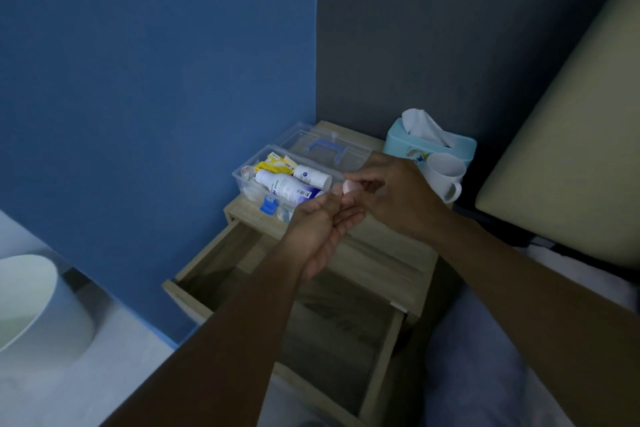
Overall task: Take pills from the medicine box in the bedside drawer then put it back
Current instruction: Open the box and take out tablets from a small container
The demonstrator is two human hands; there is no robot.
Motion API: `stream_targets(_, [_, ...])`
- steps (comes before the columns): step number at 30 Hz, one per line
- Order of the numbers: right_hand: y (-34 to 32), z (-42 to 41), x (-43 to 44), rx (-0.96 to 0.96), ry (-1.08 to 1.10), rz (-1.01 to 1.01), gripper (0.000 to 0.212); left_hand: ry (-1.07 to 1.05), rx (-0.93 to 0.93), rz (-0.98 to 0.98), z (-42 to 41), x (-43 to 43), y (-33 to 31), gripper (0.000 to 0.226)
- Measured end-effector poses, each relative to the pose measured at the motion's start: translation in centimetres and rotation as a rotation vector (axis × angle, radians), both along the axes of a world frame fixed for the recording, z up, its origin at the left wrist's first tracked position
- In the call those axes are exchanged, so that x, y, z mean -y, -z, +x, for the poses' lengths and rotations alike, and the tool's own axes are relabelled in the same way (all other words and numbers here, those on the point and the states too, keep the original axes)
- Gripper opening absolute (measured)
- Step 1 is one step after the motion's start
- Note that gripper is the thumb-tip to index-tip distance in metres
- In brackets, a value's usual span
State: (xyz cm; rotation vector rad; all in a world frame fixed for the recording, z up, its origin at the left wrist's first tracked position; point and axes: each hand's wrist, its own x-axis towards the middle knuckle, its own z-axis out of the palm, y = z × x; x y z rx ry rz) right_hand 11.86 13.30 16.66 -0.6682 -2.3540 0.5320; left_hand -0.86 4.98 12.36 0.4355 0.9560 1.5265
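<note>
A clear plastic medicine box (242, 174) stands open on the wooden bedside table (388, 253), its lid (311, 139) with a blue handle folded back. Inside lie white bottles (287, 188), yellow packets and a blue clip. My right hand (398, 194) pinches a small pale pink container (349, 186) tilted over my left hand (322, 229), which is cupped palm up just below it. Both hands hover in front of the box, above the pulled-out drawer (311, 305). Whether pills lie in the palm is hidden.
A teal tissue box (433, 146) and a white mug (445, 177) stand at the table's back right. A beige headboard (571, 149) and bedding lie to the right. The blue wall is on the left, with a white round object (34, 305) at the lower left.
</note>
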Motion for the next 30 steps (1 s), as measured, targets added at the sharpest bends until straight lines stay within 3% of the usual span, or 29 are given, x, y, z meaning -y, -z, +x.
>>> stream_targets(5, [1.1, 0.6, -0.1, -0.021, -0.08, -0.067, 0.031, 0.006, 0.038, -0.015, 0.3, -0.2, 1.4, 0.033])
stream_targets(9, [2.1, 1.1, 0.2, 0.043, -0.005, -0.2, 0.07, -0.007, 0.084, 0.003, 0.2, 0.0, 2.9, 0.03])
stream_targets(10, [2.5, 1.0, 0.3, 0.064, 0.05, -0.181, 0.071, -0.011, 0.082, -0.003, 0.3, 0.0, 3.2, 0.028])
stream_targets(15, [3.7, 0.7, 0.3, 0.077, 0.049, -0.091, 0.02, 0.019, 0.091, -0.004, 0.4, -0.1, 4.9, 0.031])
stream_targets(17, [4.2, 0.8, -0.1, 0.101, -0.02, -0.143, 0.024, 0.021, 0.123, -0.006, 0.3, 0.0, 5.6, 0.029])
stream_targets(21, [5.0, 0.9, -0.6, 0.173, -0.003, -0.21, 0.067, 0.018, 0.137, -0.038, 0.3, 0.1, 6.9, 0.026])
stream_targets(24, [5.2, 0.6, -0.7, 0.189, 0.095, -0.116, 0.056, 0.011, 0.162, -0.048, 0.4, 0.2, 7.3, 0.027])
stream_targets(27, [5.3, 0.5, -0.8, 0.263, 0.044, -0.105, 0.06, 0.023, 0.167, -0.076, 0.4, 0.1, 7.8, 0.03])
stream_targets(30, [5.7, 0.6, -1.1, 0.269, -0.043, -0.132, 0.027, 0.037, 0.204, -0.09, 0.3, 0.0, 8.3, 0.027])
